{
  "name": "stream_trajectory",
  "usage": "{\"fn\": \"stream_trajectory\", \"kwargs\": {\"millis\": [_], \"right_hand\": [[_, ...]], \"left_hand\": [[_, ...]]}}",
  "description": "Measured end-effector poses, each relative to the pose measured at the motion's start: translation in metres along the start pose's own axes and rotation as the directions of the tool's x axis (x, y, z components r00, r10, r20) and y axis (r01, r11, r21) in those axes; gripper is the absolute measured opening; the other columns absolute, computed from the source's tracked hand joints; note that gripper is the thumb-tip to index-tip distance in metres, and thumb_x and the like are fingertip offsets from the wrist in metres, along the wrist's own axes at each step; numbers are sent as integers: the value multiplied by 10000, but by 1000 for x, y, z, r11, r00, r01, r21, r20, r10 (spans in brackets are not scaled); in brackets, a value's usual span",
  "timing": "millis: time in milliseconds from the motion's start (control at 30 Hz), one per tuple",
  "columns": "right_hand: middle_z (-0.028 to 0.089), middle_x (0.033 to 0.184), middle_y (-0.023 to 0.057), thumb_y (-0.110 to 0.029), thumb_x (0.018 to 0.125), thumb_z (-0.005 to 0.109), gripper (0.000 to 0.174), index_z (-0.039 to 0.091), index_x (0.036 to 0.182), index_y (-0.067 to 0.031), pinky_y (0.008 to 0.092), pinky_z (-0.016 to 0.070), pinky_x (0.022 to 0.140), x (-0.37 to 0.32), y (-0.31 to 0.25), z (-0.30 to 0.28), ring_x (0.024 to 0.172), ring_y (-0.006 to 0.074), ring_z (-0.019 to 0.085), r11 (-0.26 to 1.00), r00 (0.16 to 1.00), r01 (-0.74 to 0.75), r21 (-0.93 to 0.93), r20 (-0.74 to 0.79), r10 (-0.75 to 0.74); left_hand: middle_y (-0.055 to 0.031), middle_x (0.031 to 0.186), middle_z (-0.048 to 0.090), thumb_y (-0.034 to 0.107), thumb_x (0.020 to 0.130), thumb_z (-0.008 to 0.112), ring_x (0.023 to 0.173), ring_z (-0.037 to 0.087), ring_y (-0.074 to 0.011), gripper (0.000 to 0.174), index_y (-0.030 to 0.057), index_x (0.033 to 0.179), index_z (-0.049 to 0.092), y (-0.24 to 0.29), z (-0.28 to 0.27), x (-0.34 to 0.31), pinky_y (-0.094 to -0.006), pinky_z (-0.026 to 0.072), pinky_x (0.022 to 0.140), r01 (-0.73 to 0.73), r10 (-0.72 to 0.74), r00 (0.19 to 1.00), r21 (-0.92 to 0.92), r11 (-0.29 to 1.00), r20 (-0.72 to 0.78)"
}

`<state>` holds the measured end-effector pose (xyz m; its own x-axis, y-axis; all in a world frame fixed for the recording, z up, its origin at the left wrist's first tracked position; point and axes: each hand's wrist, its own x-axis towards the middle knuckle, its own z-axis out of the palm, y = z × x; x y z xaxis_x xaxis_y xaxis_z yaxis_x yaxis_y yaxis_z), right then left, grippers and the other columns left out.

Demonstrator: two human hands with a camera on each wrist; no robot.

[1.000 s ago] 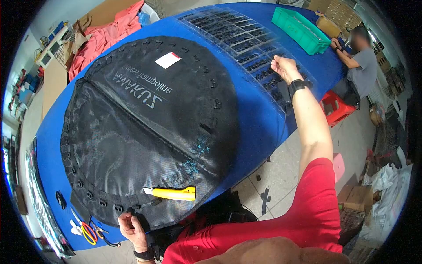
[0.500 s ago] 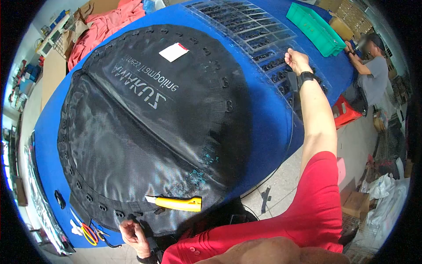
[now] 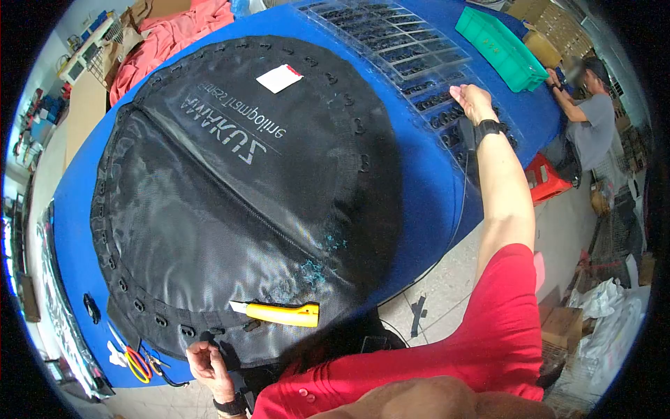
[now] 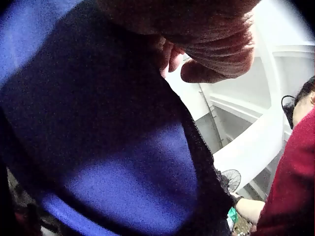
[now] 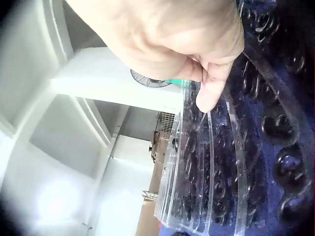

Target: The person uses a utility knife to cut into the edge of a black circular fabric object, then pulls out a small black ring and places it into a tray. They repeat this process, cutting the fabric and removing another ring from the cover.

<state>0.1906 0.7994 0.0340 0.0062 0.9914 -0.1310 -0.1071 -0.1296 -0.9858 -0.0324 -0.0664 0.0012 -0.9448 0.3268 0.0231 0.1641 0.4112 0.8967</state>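
A large round black mat [image 3: 209, 202] with white lettering lies on the blue table, black clips set along its rim. At its lower edge is my left hand [image 3: 209, 369], fingers loosely bent, with nothing visible held. The left wrist view shows that hand [image 4: 206, 44] in shadow beside dark and blue cloth. My right hand [image 3: 476, 105] hovers over a clear divided tray [image 3: 412, 52] of black pieces, its fingers angled down. In the right wrist view, the thumb and fingertips of that hand [image 5: 182, 39] are above the tray [image 5: 211, 167]; nothing shows between them.
A yellow cutter [image 3: 283, 313] and a white card [image 3: 279, 79] lie on the mat. Scissors [image 3: 138, 364] rest at the table's lower left. A green bin [image 3: 499, 49] stands beyond the tray, near a seated person [image 3: 594, 115] and a red stool [image 3: 546, 178].
My right hand has shifted slightly over the tray, its fingers now pointing more to the left. My left hand stays by the mat's edge. The head view has tilted and shifted a little.
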Motion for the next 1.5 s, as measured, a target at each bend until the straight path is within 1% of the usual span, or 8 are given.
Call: {"fn": "stream_trajectory", "kwargs": {"millis": [300,433,700,933,1167,1233,1333,1500], "right_hand": [[786,1148,213,-44,1139,631,238,658,1318,110,428,714,921,-102,-13,-26,1006,303,814,990,961,78,-119,274,-43],[780,1054,204,-18,1138,606,243,631,1332,127,383,697,779,-194,-21,-29,833,258,783,988,916,76,-136,402,-15],[804,1107,150,-127,1160,663,245,708,1329,44,382,698,851,-329,18,-53,927,229,803,975,790,63,-214,608,83],[794,1042,149,-105,1134,637,233,733,1299,29,356,688,761,-418,35,-40,858,215,801,956,737,167,-241,675,41],[812,1050,107,-128,1131,638,249,734,1333,-19,331,671,784,-491,36,-22,893,179,804,897,627,365,-250,778,-38],[840,1081,125,-141,1136,641,251,743,1345,-43,333,664,834,-514,29,-18,935,174,816,820,630,455,-348,776,-19],[846,1070,121,-139,1133,674,237,756,1338,-54,327,651,848,-534,33,-16,955,178,823,756,599,545,-363,800,-47],[808,1139,150,-94,1072,753,241,758,1309,-52,362,637,827,-545,46,-9,925,227,803,612,429,764,-204,869,-246]], "left_hand": [[19,981,589,47,1069,686,811,518,-62,94,46,1145,631,-12,0,4,-242,431,729,-91,92,996,-77,993,17],[33,942,602,58,1084,688,782,535,-47,78,60,1141,635,-14,2,4,-228,436,707,-95,101,994,-171,981,27],[46,895,620,83,1107,697,763,568,-47,68,72,1139,638,-24,5,11,-232,471,709,-199,210,977,-232,952,24],[40,967,642,82,1125,683,840,582,-46,41,60,1143,653,-34,5,15,-228,483,771,-189,218,974,-333,924,53],[30,1010,661,13,1124,665,904,610,-56,47,53,1147,670,-33,6,14,-243,522,850,-214,238,971,-332,919,33],[25,1013,668,15,1127,665,904,610,-55,48,53,1156,668,-41,5,16,-244,527,828,-277,295,955,-319,906,7],[5,1007,697,60,1144,671,854,628,-53,39,57,1183,664,-25,-4,5,-242,532,752,-168,197,980,-403,899,31],[-4,1056,722,118,1157,678,854,646,-71,78,63,1210,668,-26,-27,-12,-242,547,743,-135,134,991,-338,931,-25]]}}
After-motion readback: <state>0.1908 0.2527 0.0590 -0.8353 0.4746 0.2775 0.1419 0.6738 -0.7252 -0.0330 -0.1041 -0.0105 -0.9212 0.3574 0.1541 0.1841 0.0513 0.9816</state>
